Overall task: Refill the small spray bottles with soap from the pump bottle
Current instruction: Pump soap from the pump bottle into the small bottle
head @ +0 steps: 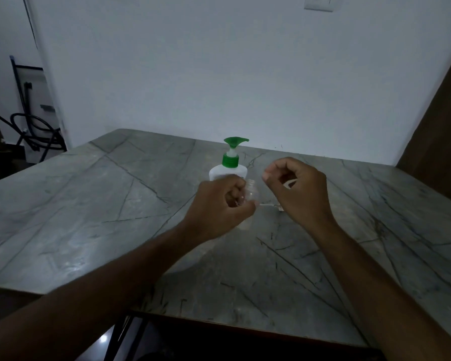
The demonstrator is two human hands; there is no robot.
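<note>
A white pump bottle [225, 171] with a green pump head stands upright near the middle of the marble table [89, 204]. Just in front of it, my left hand [219, 204] grips a small clear spray bottle [251, 191], whose open neck pokes out past my fingers. My right hand [297, 188] is to the right of it, fingers curled round a small pale piece [289, 184] that looks like the sprayer cap. A thin tube [268, 205] runs from under that hand toward the small bottle. Most of the small bottle is hidden by my left hand.
The table meets a white wall at the back and a brown wooden panel [440, 126] at the right. A dark metal chair or stand [34, 131] is on the floor to the far left. The table's front edge [219, 321] is close to me.
</note>
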